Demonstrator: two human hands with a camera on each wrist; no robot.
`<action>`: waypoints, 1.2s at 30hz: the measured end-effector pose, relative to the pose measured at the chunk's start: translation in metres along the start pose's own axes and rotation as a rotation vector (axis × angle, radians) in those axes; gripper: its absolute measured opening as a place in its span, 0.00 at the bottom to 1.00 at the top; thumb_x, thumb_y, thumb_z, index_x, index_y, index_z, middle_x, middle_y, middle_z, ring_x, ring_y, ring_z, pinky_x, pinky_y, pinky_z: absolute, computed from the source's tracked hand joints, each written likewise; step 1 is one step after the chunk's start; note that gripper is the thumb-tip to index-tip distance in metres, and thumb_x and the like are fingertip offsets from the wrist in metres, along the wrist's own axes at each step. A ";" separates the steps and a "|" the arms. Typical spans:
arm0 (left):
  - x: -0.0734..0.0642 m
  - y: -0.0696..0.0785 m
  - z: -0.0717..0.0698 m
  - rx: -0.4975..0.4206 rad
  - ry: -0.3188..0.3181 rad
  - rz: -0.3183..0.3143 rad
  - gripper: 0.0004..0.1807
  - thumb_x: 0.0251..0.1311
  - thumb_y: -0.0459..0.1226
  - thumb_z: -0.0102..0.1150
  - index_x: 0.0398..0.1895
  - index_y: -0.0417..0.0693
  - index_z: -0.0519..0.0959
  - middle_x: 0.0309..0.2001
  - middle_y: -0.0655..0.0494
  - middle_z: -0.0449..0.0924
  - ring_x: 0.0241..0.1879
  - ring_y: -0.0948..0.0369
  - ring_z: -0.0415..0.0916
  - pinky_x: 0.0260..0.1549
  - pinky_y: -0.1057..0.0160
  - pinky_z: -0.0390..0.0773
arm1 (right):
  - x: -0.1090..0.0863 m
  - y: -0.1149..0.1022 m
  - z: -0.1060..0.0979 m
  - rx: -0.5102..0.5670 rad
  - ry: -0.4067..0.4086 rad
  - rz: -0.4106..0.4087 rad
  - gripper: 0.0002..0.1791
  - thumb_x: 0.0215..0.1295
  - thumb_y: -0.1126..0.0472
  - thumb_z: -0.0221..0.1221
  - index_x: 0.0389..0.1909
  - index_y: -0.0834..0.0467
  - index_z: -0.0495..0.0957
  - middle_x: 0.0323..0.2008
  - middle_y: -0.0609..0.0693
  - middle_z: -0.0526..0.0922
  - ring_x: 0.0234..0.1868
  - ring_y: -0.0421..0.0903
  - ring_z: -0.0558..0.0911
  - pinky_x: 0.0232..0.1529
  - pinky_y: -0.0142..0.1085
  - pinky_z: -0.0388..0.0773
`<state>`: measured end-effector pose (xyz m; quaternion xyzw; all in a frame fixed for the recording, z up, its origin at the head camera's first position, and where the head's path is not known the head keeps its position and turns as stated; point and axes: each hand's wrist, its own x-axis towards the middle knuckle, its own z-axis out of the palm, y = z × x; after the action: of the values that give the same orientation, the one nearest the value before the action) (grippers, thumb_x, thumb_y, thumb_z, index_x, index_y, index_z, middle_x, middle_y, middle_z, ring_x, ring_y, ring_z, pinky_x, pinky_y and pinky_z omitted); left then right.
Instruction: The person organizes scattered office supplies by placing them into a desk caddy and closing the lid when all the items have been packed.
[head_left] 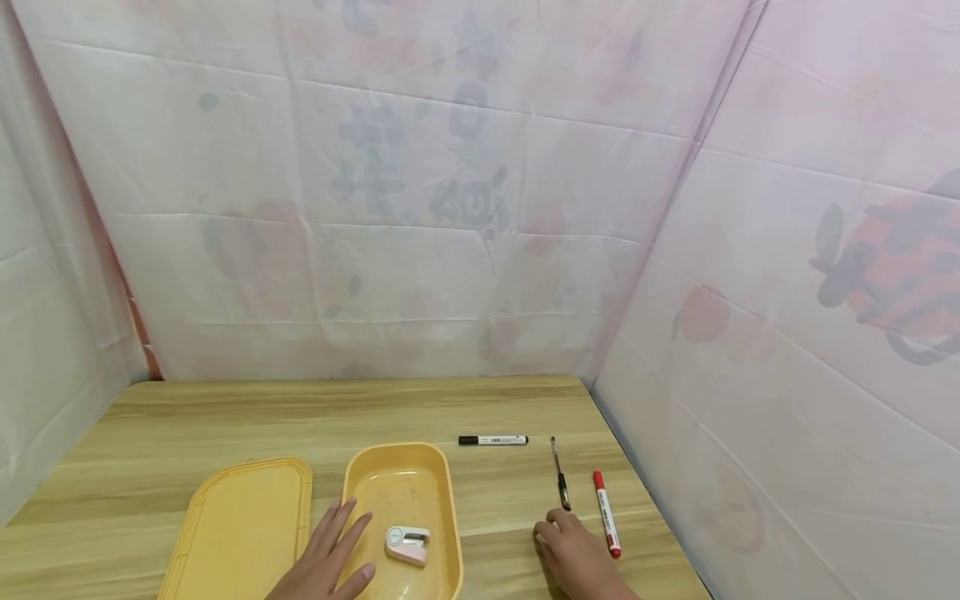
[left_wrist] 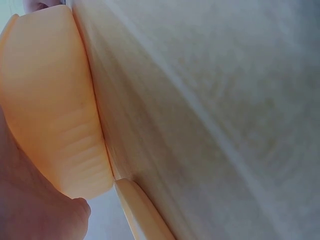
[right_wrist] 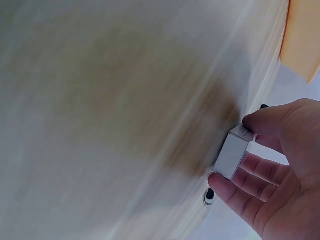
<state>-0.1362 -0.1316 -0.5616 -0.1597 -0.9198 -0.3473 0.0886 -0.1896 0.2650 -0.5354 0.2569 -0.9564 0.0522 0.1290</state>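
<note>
My left hand (head_left: 327, 554), fingers spread, lies over the left rim of a yellow plastic box (head_left: 454, 533); in the left wrist view the hand is against the box's ribbed side wall (left_wrist: 55, 100). Inside that box sits a small white and pink stapler-like item (head_left: 407, 544). On the right of the table, my right hand (head_left: 577, 554) holds a small white carton (right_wrist: 231, 155) between thumb and fingertips, close over the wood; in the head view the hand mostly hides it. Just beyond these fingers lies a black-gripped pen (head_left: 561, 479).
A flat yellow lid (head_left: 243, 525) lies left of the box. Behind and right of the box is a black-capped white marker (head_left: 492, 440). A red-capped marker (head_left: 607, 514) lies near the table's right edge. Printed cloth sheets (head_left: 420, 292) hang around the wooden table (head_left: 300, 417).
</note>
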 end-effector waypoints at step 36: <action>0.001 0.003 -0.004 -0.093 -0.082 -0.033 0.34 0.68 0.51 0.50 0.73 0.49 0.58 0.75 0.43 0.43 0.63 0.87 0.12 0.47 0.26 0.63 | 0.028 -0.027 -0.018 -0.042 0.113 -0.132 0.12 0.59 0.59 0.66 0.43 0.50 0.79 0.43 0.48 0.76 0.38 0.42 0.76 0.27 0.33 0.76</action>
<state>-0.1357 -0.1318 -0.5560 -0.1627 -0.9081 -0.3840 0.0379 -0.1950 0.2313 -0.5096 0.3134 -0.9294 0.0380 0.1913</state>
